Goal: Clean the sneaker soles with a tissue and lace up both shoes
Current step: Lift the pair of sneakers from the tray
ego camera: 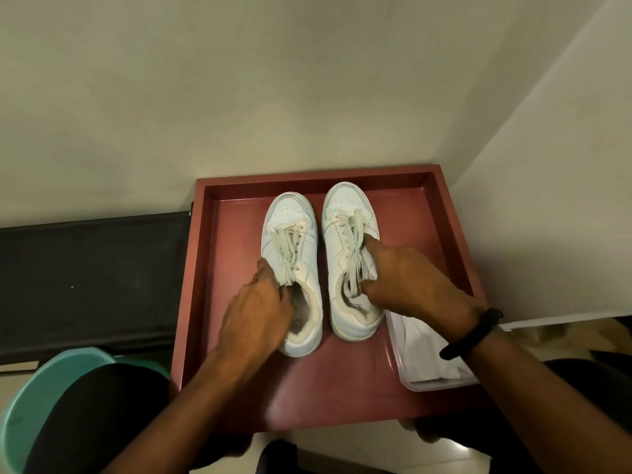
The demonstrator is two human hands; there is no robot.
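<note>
Left hand [254, 309] to work: pinched left sneaker's [290, 213] laces [287, 248] in the red tray [236, 254], clasped right sneaker [345, 203] with right hand [410, 282]; likely needed slack drawn evenly.

Plain pale walls [239, 80], black bench [92, 268] beside.

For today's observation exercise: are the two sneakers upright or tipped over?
Upright: the left sneaker and right sneaker sit soles-down on the red tray, laces facing up.

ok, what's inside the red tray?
Left sneaker and right sneaker, upright, side by side, left hand and right hand gripping one each; tissue container at the near right corner. Soles hidden underneath.
</note>
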